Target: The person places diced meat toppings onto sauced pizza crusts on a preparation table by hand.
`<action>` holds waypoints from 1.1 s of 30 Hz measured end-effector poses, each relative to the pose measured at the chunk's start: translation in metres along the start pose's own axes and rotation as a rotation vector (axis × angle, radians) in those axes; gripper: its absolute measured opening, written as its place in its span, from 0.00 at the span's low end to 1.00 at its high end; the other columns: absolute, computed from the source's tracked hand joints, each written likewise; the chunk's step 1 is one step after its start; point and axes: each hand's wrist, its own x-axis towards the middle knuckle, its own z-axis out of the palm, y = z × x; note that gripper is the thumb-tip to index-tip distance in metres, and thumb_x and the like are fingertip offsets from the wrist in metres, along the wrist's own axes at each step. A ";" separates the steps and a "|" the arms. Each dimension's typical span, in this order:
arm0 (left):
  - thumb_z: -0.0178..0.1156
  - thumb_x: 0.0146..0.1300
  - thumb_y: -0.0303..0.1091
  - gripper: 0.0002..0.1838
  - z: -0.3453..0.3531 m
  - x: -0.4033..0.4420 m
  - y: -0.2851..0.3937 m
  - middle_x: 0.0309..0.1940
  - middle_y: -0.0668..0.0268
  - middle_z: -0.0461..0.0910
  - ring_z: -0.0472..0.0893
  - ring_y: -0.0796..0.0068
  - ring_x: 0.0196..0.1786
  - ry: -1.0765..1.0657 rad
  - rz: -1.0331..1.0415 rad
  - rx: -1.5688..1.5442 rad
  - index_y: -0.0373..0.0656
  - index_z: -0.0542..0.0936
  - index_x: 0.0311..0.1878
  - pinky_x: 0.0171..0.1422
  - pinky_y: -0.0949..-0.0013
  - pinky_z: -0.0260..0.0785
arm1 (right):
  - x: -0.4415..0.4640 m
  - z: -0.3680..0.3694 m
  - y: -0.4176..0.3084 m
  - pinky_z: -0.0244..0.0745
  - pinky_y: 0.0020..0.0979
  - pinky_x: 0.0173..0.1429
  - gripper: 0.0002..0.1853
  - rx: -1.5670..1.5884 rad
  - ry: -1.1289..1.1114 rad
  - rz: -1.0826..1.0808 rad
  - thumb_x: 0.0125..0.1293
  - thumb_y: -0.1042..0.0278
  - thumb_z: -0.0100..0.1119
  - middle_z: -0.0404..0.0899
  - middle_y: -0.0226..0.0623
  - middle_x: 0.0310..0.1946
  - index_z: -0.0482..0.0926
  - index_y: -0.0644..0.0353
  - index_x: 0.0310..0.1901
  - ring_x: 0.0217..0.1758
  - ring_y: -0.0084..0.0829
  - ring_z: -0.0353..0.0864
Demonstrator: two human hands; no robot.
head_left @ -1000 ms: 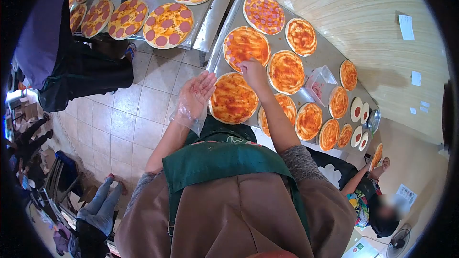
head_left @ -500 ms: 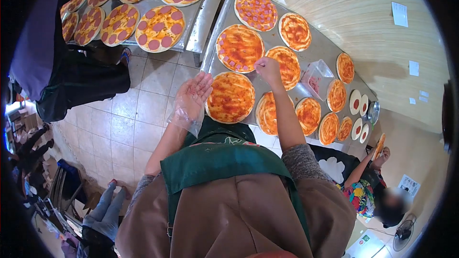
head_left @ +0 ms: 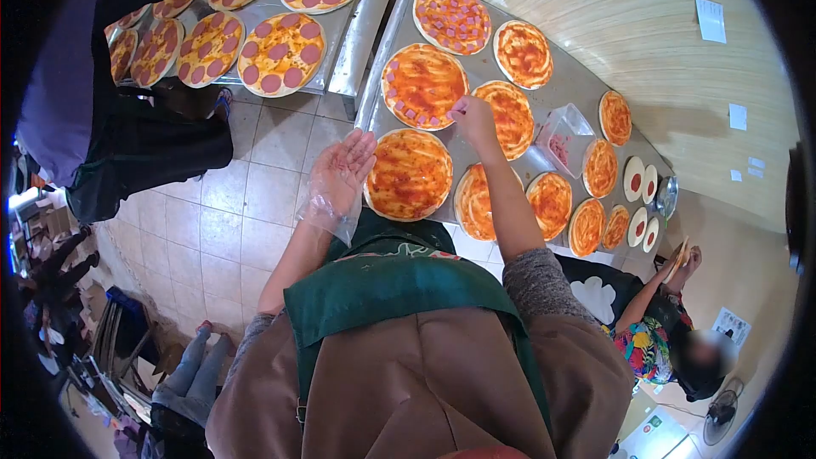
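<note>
From afar I see the right hand [head_left: 476,125] pinched narrow — holding what, I cannot tell — at the edge of a round, red-sauced pizza [head_left: 422,78] with a few pink cubes [head_left: 410,114] on the grey metal table [head_left: 484,67], the left hand [head_left: 342,172] palm up, fingers extended.

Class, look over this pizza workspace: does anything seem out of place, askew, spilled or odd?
Yes: clear plastic hangs loose and crumpled around the wrist of the left hand, while none shows at the wrist of the right hand, so the two look mismatched.
</note>
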 end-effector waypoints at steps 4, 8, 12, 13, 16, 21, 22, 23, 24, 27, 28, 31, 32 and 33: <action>0.48 0.73 0.42 0.26 0.002 0.000 -0.001 0.69 0.50 0.71 0.69 0.56 0.73 -0.013 -0.002 -0.005 0.33 0.70 0.67 0.76 0.55 0.62 | -0.005 0.003 0.002 0.78 0.33 0.37 0.08 -0.028 0.022 0.000 0.53 0.71 0.74 0.85 0.41 0.26 0.84 0.63 0.31 0.29 0.33 0.85; 0.48 0.73 0.42 0.27 0.003 0.001 -0.002 0.69 0.50 0.70 0.69 0.57 0.73 -0.005 -0.006 -0.010 0.33 0.70 0.68 0.76 0.56 0.62 | -0.015 -0.001 -0.023 0.77 0.36 0.37 0.08 0.057 0.010 0.021 0.52 0.72 0.73 0.83 0.42 0.25 0.82 0.64 0.29 0.30 0.38 0.84; 0.49 0.73 0.43 0.27 0.008 0.001 -0.004 0.69 0.51 0.71 0.69 0.57 0.73 0.008 -0.010 0.005 0.34 0.70 0.68 0.76 0.56 0.63 | -0.018 0.007 -0.033 0.76 0.38 0.38 0.09 0.129 -0.012 0.004 0.51 0.72 0.73 0.83 0.43 0.26 0.81 0.64 0.29 0.32 0.41 0.83; 0.49 0.73 0.43 0.27 0.010 0.001 -0.004 0.69 0.51 0.71 0.70 0.57 0.72 0.010 -0.010 0.014 0.34 0.70 0.68 0.76 0.57 0.63 | -0.017 0.008 -0.031 0.76 0.39 0.38 0.09 0.111 -0.010 0.000 0.51 0.72 0.73 0.82 0.43 0.27 0.81 0.64 0.29 0.32 0.41 0.83; 0.49 0.73 0.43 0.27 0.012 0.000 -0.004 0.69 0.51 0.71 0.70 0.57 0.72 0.020 -0.007 0.026 0.34 0.70 0.68 0.76 0.57 0.63 | -0.016 0.009 -0.035 0.75 0.40 0.38 0.10 0.098 -0.007 -0.001 0.50 0.72 0.73 0.82 0.44 0.28 0.80 0.64 0.29 0.33 0.42 0.82; 0.49 0.73 0.43 0.27 0.010 0.002 -0.006 0.69 0.50 0.70 0.69 0.57 0.73 0.019 -0.018 0.007 0.34 0.69 0.68 0.77 0.57 0.62 | -0.018 0.014 -0.048 0.75 0.41 0.39 0.10 0.096 0.022 -0.068 0.50 0.71 0.73 0.81 0.45 0.29 0.80 0.63 0.30 0.34 0.44 0.82; 0.49 0.73 0.42 0.27 0.010 0.002 -0.006 0.69 0.50 0.70 0.69 0.56 0.73 0.010 -0.016 0.009 0.34 0.69 0.69 0.77 0.57 0.62 | -0.018 0.013 -0.048 0.76 0.38 0.39 0.10 0.094 0.016 -0.077 0.52 0.72 0.73 0.82 0.44 0.30 0.81 0.64 0.32 0.34 0.40 0.83; 0.49 0.73 0.42 0.27 0.011 0.002 -0.006 0.70 0.50 0.70 0.69 0.56 0.73 0.002 -0.013 0.012 0.34 0.69 0.69 0.77 0.57 0.62 | -0.017 0.012 -0.048 0.77 0.34 0.40 0.10 0.094 0.010 -0.087 0.54 0.72 0.73 0.84 0.43 0.31 0.81 0.64 0.33 0.35 0.35 0.84; 0.49 0.73 0.42 0.27 0.012 0.001 -0.006 0.70 0.50 0.70 0.69 0.56 0.73 -0.006 -0.009 0.014 0.34 0.69 0.69 0.77 0.56 0.61 | -0.016 0.010 -0.051 0.78 0.31 0.40 0.10 0.093 0.002 -0.097 0.55 0.73 0.73 0.85 0.42 0.32 0.82 0.65 0.35 0.35 0.30 0.85; 0.50 0.73 0.42 0.27 0.016 -0.002 -0.006 0.70 0.49 0.68 0.68 0.56 0.74 -0.056 0.020 0.001 0.34 0.69 0.69 0.78 0.56 0.61 | -0.010 -0.019 -0.044 0.81 0.28 0.42 0.07 0.413 0.080 0.175 0.59 0.77 0.67 0.86 0.41 0.35 0.83 0.66 0.40 0.37 0.29 0.86; 0.50 0.73 0.42 0.28 0.016 -0.003 -0.006 0.71 0.49 0.68 0.67 0.55 0.74 -0.060 0.026 -0.004 0.34 0.69 0.69 0.78 0.55 0.61 | -0.005 -0.023 -0.023 0.82 0.27 0.42 0.08 0.516 0.038 0.175 0.60 0.78 0.66 0.86 0.41 0.35 0.83 0.67 0.41 0.36 0.28 0.86; 0.51 0.72 0.42 0.28 0.018 -0.003 -0.006 0.71 0.49 0.67 0.67 0.55 0.74 -0.075 0.028 -0.017 0.34 0.68 0.69 0.78 0.55 0.60 | 0.006 -0.026 0.022 0.82 0.24 0.40 0.08 0.739 -0.029 0.194 0.61 0.80 0.64 0.86 0.39 0.35 0.82 0.69 0.42 0.33 0.25 0.86; 0.51 0.72 0.42 0.28 0.018 -0.003 -0.006 0.71 0.49 0.67 0.67 0.55 0.74 -0.078 0.024 -0.025 0.34 0.68 0.70 0.78 0.55 0.60 | 0.008 -0.026 0.028 0.81 0.24 0.39 0.08 0.758 -0.023 0.214 0.60 0.80 0.64 0.86 0.39 0.34 0.83 0.69 0.42 0.31 0.25 0.85; 0.51 0.72 0.42 0.29 0.018 -0.003 -0.007 0.71 0.49 0.67 0.67 0.55 0.74 -0.078 0.022 -0.034 0.34 0.67 0.70 0.78 0.55 0.60 | 0.009 -0.028 0.027 0.81 0.24 0.37 0.08 0.777 -0.019 0.233 0.59 0.81 0.65 0.86 0.38 0.33 0.83 0.70 0.41 0.30 0.25 0.85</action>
